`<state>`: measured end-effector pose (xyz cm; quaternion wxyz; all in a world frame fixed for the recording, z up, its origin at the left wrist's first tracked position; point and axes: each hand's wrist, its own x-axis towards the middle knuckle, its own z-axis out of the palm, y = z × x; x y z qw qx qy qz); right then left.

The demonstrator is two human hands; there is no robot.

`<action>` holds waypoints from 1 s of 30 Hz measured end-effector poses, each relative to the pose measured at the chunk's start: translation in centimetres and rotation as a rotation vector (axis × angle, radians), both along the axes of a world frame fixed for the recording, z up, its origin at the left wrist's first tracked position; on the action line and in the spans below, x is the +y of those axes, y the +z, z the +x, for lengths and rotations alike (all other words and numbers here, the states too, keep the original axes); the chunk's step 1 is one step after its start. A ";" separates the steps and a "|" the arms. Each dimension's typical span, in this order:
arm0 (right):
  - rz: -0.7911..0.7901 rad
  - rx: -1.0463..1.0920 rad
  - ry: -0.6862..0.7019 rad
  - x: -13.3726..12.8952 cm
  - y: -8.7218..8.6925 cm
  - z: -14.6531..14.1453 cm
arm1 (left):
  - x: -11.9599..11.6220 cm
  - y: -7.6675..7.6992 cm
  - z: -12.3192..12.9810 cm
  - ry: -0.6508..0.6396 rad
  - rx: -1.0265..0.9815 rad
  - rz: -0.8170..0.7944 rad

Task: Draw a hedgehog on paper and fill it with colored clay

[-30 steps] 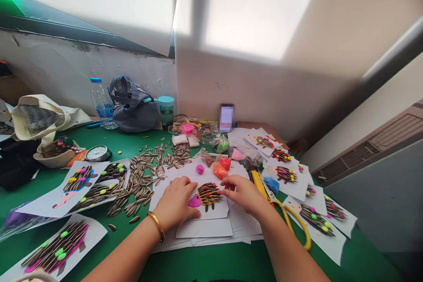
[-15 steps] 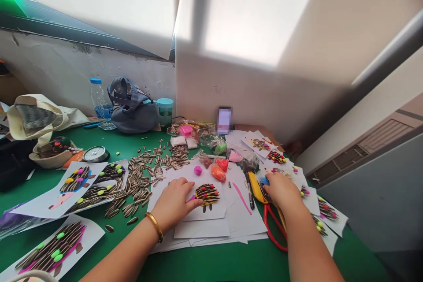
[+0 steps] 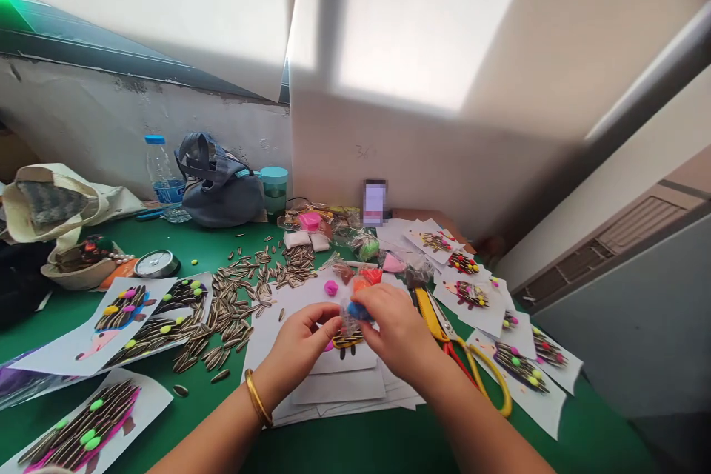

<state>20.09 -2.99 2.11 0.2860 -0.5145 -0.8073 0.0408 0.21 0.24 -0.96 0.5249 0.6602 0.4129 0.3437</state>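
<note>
Faint handwriting on the pale panel above the phone: first character reads "3", next looks like "6", rest illegible. Blue label on the bottle: lettering too small to read. Phone screen pixelated, nothing legible.

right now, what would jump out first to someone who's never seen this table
Probably the loose heap of striped seeds on the green tabletop, left of the white sheets. Just as striking are the seed-covered hedgehog pictures with bright dots, some at the left edge, others fanned out at the right. In the middle, both hands, left and right, meet over another one, with a blue lump in clear wrapping between them.
</note>
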 end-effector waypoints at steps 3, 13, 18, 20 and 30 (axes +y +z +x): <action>0.042 0.014 0.046 0.1 -0.7 -1.6 | 0.0 0.2 0.1 0.073 -0.053 -0.018; 0.001 0.289 0.094 -0.2 -2.2 -0.6 | -0.1 0.2 0.3 0.101 -0.253 -0.223; -0.014 0.411 0.132 0.0 -2.1 -0.2 | -0.3 -0.1 0.5 0.113 -0.369 -0.262; -0.006 0.426 0.134 0.0 -2.3 -0.2 | -0.4 -0.4 0.3 0.150 -0.284 -0.092; -0.032 0.423 0.095 -0.4 -3.3 -0.6 | -0.2 -0.8 -0.4 0.083 0.214 0.483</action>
